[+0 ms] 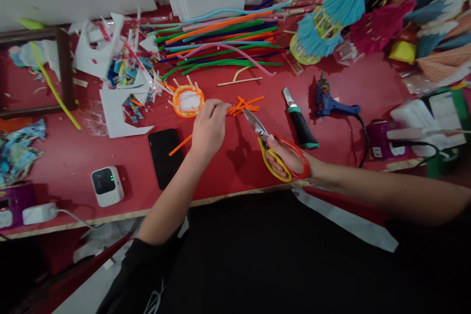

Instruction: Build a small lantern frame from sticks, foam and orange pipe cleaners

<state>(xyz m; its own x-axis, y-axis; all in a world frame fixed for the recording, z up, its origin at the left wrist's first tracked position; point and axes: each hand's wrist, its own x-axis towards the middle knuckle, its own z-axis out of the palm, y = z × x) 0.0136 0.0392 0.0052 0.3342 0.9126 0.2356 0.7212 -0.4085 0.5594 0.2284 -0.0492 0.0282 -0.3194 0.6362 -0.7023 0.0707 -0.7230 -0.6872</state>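
My left hand is closed in a pinch on an orange pipe cleaner, whose long end sticks out to the left below the hand. In my right hand are scissors with red and yellow handles, fingers through the loops. The blades point up and left at a small pile of cut orange pipe cleaner pieces. Just left of my left hand sits a small round base with a white bottom, upright sticks and orange wrapping around it.
Coloured pipe cleaners lie behind. To the right are a utility knife, a blue glue gun and pleated turquoise decorations. A black phone, a white device and paper scraps lie left.
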